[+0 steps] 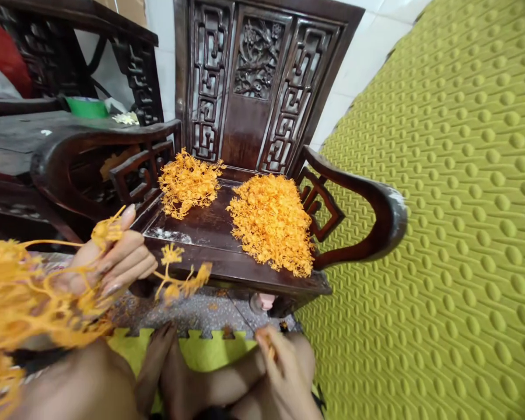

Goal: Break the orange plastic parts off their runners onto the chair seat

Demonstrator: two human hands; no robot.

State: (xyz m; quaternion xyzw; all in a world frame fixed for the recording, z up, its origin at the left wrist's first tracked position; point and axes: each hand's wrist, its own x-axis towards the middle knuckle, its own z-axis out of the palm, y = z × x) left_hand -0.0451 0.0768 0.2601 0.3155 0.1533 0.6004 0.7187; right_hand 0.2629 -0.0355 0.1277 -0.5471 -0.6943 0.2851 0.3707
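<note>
My left hand [129, 254] is closed round a thin orange plastic flower stem, with blossom ends sticking out past the fingers. A tangled bunch of orange plastic flowers [17, 303] lies over my lap at the left, touching that hand and blurred near the camera. Above my bent legs, my right hand [286, 373] has its fingers curled together, and small orange plastic flower pieces [270, 349] show between them. On the seat of the dark carved chair [216, 224] rest two heaps: a looser flower heap [188, 185] at back left and a larger, denser flower heap [273, 224] at right.
A yellow-green bumpy foam mat [455, 233] covers the right side. On the dark side table [17, 137] stands a green tape roll [86, 107]. The chair's curved right armrest [376, 216] juts forward. Below the seat, a pinkish object [265, 301] sits on the speckled floor.
</note>
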